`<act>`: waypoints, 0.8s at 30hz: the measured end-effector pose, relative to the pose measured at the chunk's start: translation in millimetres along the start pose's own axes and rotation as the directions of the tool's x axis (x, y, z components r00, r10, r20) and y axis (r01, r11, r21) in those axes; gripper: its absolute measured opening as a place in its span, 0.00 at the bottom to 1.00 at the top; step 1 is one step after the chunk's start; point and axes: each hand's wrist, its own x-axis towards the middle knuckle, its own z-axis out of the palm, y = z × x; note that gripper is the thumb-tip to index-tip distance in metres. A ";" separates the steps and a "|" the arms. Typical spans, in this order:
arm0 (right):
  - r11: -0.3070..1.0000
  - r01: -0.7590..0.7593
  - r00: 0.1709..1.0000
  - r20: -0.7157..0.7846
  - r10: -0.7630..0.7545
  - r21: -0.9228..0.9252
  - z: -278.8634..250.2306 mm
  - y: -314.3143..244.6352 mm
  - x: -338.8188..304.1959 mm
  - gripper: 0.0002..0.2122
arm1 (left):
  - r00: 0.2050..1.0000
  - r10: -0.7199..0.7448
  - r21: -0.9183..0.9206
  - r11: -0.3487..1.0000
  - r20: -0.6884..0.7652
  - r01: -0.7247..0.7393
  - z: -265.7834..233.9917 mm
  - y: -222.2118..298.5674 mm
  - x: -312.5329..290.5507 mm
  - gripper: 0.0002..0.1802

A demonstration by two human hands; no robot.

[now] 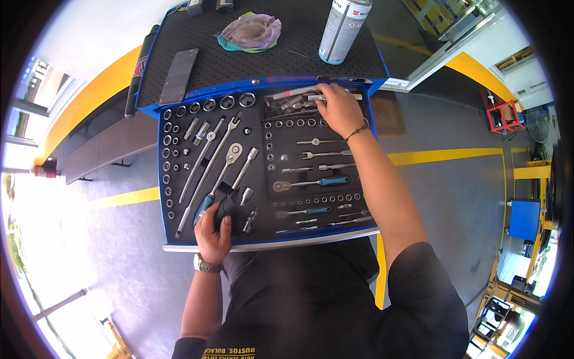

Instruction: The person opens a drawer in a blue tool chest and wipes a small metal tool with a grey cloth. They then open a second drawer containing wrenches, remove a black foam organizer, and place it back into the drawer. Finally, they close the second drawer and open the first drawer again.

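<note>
A drawer of a blue tool cabinet is pulled out in front of me, its dark foam tray (258,179) fitted with sockets, ratchets and bars. My left hand (214,234) is closed around a black object (228,204) at the tray's lower left; its exact kind is unclear. Beside it lies a large ratchet (234,154) with a teal handle, partly covered by the hand. At the drawer's far right, my right hand (341,109) reaches over a compartment of loose metal tools (291,105). Its thumb and index finger are apart, with nothing visible between them.
On the cabinet's black ribbed top (209,36) rest a phone (179,75), a crumpled cloth-like bundle (251,32) and a spray can (344,33). A grey bench (113,149) stands to the left. Yellow lines (445,154) cross the floor, and a red cart (503,118) stands far right.
</note>
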 end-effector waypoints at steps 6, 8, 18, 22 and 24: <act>0.984 0.164 0.983 0.097 -0.157 -0.075 -11.2 -17.1 -8.9 0.05 | 0.999 -0.036 -0.015 0.999 -0.009 0.036 0.4 -5.9 -2.8 0.18; 0.979 0.135 0.979 0.171 -0.108 -0.152 -11.2 -19.1 -10.1 0.04 | 1.000 -0.025 -0.017 1.000 -0.013 0.025 0.8 -6.2 -2.1 0.18; 0.979 0.134 0.932 0.356 -0.072 -0.152 -12.7 -20.5 4.0 0.06 | 1.000 -0.016 0.009 1.000 -0.020 0.016 0.3 -7.0 -1.1 0.18; 0.998 0.056 0.945 0.325 -0.039 -0.043 -14.0 -16.1 2.1 0.04 | 1.000 -0.005 0.016 1.000 -0.027 0.006 0.0 -5.6 -0.4 0.18; 0.996 0.087 0.972 0.221 -0.078 -0.030 -11.0 -10.1 -1.1 0.03 | 1.000 -0.004 0.016 1.000 -0.023 0.004 -0.2 -3.6 0.1 0.18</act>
